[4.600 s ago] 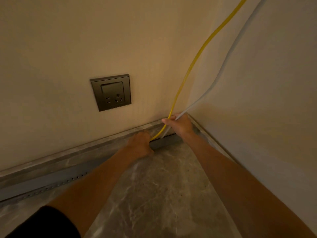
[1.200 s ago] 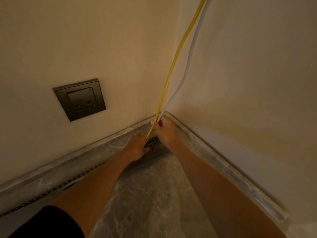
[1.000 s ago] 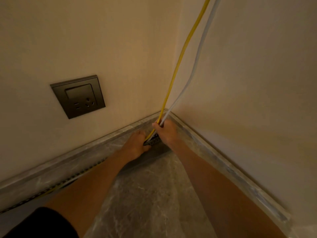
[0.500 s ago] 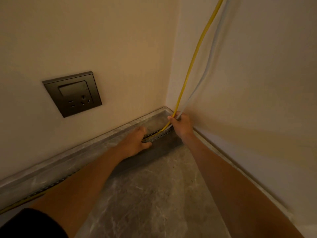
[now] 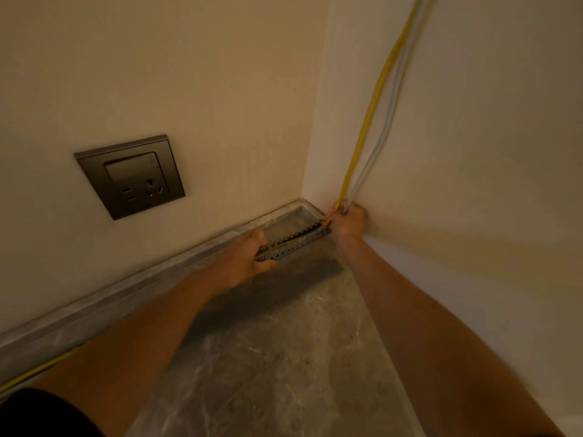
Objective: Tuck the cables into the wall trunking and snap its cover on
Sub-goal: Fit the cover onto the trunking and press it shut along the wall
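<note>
Corner floor, cables half tucked.
Left hand grips trunking, right hand clamps loose cables; cover not yet on.

A yellow cable and a pale grey cable at one o'clock; grey slotted trunking; dark grey-brown socket at nine o'clock on a cream wall; floor and skirting grey marble, white-veined; black sleeve.

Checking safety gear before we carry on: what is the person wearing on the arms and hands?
Both hands are bare: no gloves on the left hand or right hand, and no ring or watch shows. The left forearm and right forearm are uncovered. A black sleeve covers the left upper arm; no sleeve shows on the right arm.
</note>
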